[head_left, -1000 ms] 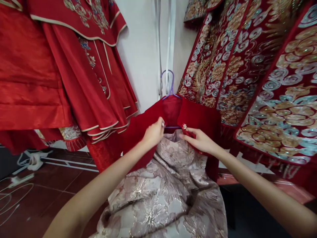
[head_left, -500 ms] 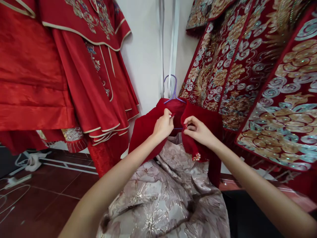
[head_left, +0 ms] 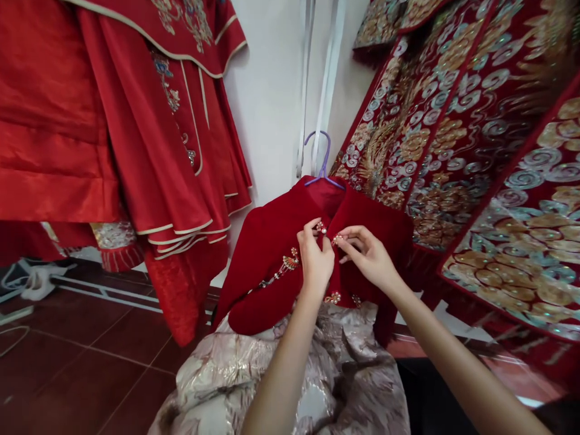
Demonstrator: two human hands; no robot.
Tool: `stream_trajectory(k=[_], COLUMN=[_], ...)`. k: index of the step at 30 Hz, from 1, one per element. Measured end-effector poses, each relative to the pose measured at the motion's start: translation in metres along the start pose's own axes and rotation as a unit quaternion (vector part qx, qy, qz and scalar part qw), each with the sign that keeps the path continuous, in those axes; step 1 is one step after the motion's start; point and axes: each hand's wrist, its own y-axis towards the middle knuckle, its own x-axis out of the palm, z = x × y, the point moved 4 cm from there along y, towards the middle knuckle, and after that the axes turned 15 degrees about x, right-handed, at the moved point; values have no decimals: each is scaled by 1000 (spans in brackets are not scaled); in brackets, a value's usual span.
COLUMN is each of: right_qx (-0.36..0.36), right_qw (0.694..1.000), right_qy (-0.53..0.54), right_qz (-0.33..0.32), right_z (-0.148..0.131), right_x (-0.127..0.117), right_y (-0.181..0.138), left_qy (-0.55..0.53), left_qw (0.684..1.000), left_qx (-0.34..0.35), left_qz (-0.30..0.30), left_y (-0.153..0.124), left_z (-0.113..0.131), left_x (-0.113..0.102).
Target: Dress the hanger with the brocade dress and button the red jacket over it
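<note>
Jacket (head_left: 267, 235) on hanger (head_left: 325, 158), far of the brocade (head_left: 362, 368), left hand (head_left: 316, 258) and right hand (head_left: 372, 258) fingers pinching its front by the clasps (head_left: 321, 228), grip part-hidden; looks like fastening, next needs clasp alignment.

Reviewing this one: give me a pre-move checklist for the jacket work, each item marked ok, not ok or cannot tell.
1. Left hand on the red jacket: ok, fingers at a front edge beside a beaded ornament.
2. Right hand on the opposite front edge: ok, fingertips pinched at its beaded trim.
3. Front edges fastened between the hands: cannot tell, fingers cover part of it.
4. Purple hanger in the collar: ok.
5. Hanger's hook secured above: cannot tell.
6. Brooch clear of the fingers: ok.
</note>
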Motion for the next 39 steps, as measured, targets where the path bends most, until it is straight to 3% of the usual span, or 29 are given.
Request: stream_trajectory(k=[4, 10, 22, 30, 39], right_qx=[-20, -33, -130, -154, -137], right_qw=[999, 998, 957, 944, 949], right_qy=[-25, -51, -236, -255, -251], right_qz=[9, 5, 105, 140, 129], right_z=[-9, -19, -33, -43, -44], right_x=[3, 7, 10, 13, 11], right_y=[-5, -12, -22, -26, -24], left_qy=[-20, -108, -138, -40, -15], left_qw=[998, 986, 988, 997, 995], left_qx=[30, -8, -18, 66, 87], left_qz=[58, 130, 61, -11, -46], left_y=[-18, -30, -27, -18, -8], left_z=[8, -2, -1, 17, 18], left_x=[-12, -15, -17, -26, -30])
